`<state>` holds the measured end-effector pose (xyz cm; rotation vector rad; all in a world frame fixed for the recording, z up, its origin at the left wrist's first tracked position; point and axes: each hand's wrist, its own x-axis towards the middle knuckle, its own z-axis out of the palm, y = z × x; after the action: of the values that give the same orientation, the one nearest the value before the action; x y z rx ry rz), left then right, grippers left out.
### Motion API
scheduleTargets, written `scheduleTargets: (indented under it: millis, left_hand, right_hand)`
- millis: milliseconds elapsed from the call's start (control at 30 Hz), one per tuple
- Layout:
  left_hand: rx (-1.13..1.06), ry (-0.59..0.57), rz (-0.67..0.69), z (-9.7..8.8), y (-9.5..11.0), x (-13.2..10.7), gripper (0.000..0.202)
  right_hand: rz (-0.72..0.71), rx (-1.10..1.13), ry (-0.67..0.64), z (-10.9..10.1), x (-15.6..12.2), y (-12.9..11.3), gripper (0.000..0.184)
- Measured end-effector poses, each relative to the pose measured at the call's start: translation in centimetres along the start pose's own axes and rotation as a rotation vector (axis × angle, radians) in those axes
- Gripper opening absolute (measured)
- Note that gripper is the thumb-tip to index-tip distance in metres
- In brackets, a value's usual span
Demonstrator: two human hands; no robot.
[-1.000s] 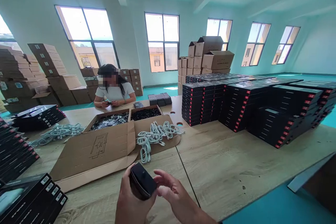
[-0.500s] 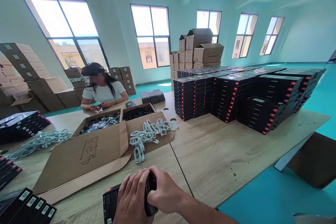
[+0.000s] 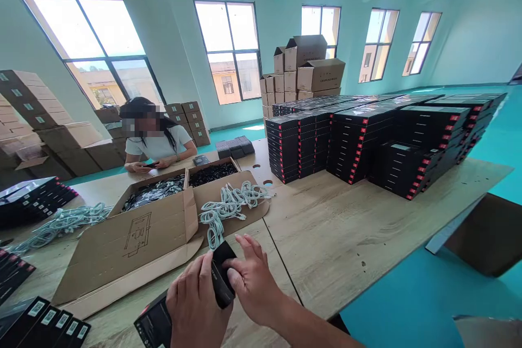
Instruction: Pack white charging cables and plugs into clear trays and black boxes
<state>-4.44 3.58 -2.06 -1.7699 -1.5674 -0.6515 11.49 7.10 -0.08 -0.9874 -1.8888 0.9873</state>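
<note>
A slim black box (image 3: 154, 319) with a touch of red lies tilted above the near edge of the table. My left hand (image 3: 198, 302) is wrapped over it from the left. The box's end faces right, with a black flap (image 3: 224, 253) standing up from it. My right hand (image 3: 255, 285) has its thumb and index finger at this end, while its other fingers stretch upward. Whatever is inside the box is hidden. Just beyond my hands, bundles of white cable (image 3: 228, 206) rest on a cardboard flap.
An open carton (image 3: 122, 250) holds many small dark pieces. Stacks of black boxes (image 3: 359, 141) fill the table's right rear, and more black boxes (image 3: 44, 318) lie at near left. Across the table sits a co-worker (image 3: 163, 138) holding a small dark item. Brown cartons (image 3: 310, 73) stand behind.
Both my hands and the box have shifted slightly up and left. The flap at the box's end now stands up, and my right hand's fingers have spread. The co-worker's hands moved a little.
</note>
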Motion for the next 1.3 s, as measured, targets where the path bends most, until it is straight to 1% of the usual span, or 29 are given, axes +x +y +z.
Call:
scheduleTargets:
  millis: [67,100,167,233,300,367,400,433,467,500,533,600,667,700,733,800,867,933,1000,1067,1133,1200,1300]
  left_hand:
    - [0.005,-0.020,0.008,-0.2,0.2,0.1,0.068]
    - [0.008,-0.034,-0.002,-0.3,0.1,0.1,0.069]
    - [0.021,-0.084,-0.040,-0.6,-0.4,-0.3,0.070]
    - [0.044,-0.176,-0.096,-0.8,-1.5,-0.8,0.071]
    - [0.080,-0.318,-0.189,-1.0,-3.2,-1.6,0.076]
    - [0.130,-0.481,-0.350,-1.1,-5.3,-2.4,0.084]
    - [0.154,-0.536,-0.419,-1.0,-6.4,-2.8,0.088]
    - [0.172,-0.565,-0.464,-0.8,-7.3,-3.1,0.092]
    - [0.177,-0.562,-0.479,-0.6,-8.1,-3.4,0.093]
    - [0.163,-0.533,-0.461,-0.2,-8.5,-3.8,0.092]
    - [0.122,-0.486,-0.411,0.2,-8.7,-4.1,0.088]
    - [-0.045,-0.394,-0.252,1.1,-7.8,-4.8,0.076]
    - [-0.270,-0.345,-0.083,2.2,-5.7,-5.6,0.067]
    - [-0.361,-0.332,-0.022,2.7,-4.4,-6.0,0.068]
    - [-0.435,-0.338,0.012,3.3,-3.1,-6.4,0.071]
    - [-0.547,-0.318,0.030,4.5,-0.9,-7.2,0.069]
    - [-0.590,-0.319,0.033,5.6,0.4,-8.0,0.063]
    - [-0.593,-0.316,0.034,6.6,0.6,-8.8,0.059]
    - [-0.599,-0.287,0.064,7.4,0.2,-9.5,0.058]
    - [-0.603,-0.262,0.084,7.9,-0.3,-10.1,0.061]
    - [-0.592,-0.240,0.058,8.1,-0.4,-10.4,0.067]
    - [-0.584,-0.229,0.008,8.0,-0.2,-10.5,0.071]
    - [-0.629,-0.239,-0.036,7.6,0.5,-10.0,0.074]
  right_hand:
    - [0.139,0.108,-0.075,0.3,0.6,0.3,0.014]
    - [0.174,0.171,-0.077,0.4,1.0,0.6,0.018]
    - [0.228,0.347,-0.034,0.2,2.2,1.6,0.036]
    - [0.301,0.567,-0.009,-0.6,3.6,3.0,0.043]
    - [0.367,0.709,-0.058,-1.9,5.3,4.6,0.048]
    - [0.396,0.706,-0.126,-3.4,7.0,6.2,0.050]
    - [0.409,0.675,-0.169,-4.1,7.8,6.9,0.049]
    - [0.428,0.641,-0.221,-4.6,8.4,7.5,0.047]
    - [0.447,0.601,-0.276,-4.9,9.0,8.0,0.044]
    - [0.462,0.554,-0.328,-5.1,9.5,8.5,0.040]
    - [0.472,0.500,-0.370,-5.1,9.9,8.8,0.035]
    - [0.468,0.378,-0.422,-4.7,10.5,9.0,0.027]
    - [0.435,0.240,-0.438,-4.1,11.2,8.9,0.019]
    - [0.411,0.167,-0.432,-3.9,11.6,8.7,0.016]
    - [0.384,0.092,-0.417,-3.6,12.1,8.4,0.012]
    - [0.329,-0.054,-0.357,-3.1,13.3,7.7,0.008]
    - [0.286,-0.179,-0.282,-2.3,14.6,6.8,0.012]
    - [0.263,-0.275,-0.219,-1.0,15.9,5.8,0.018]
    - [0.260,-0.341,-0.182,0.6,17.0,4.9,0.019]
    - [0.272,-0.375,-0.159,2.0,17.9,4.2,0.016]
    - [0.287,-0.375,-0.138,2.6,18.7,3.7,0.015]
    - [0.304,-0.345,-0.111,1.9,19.6,3.4,0.018]
    - [0.339,-0.248,-0.069,-0.9,20.9,3.3,0.026]
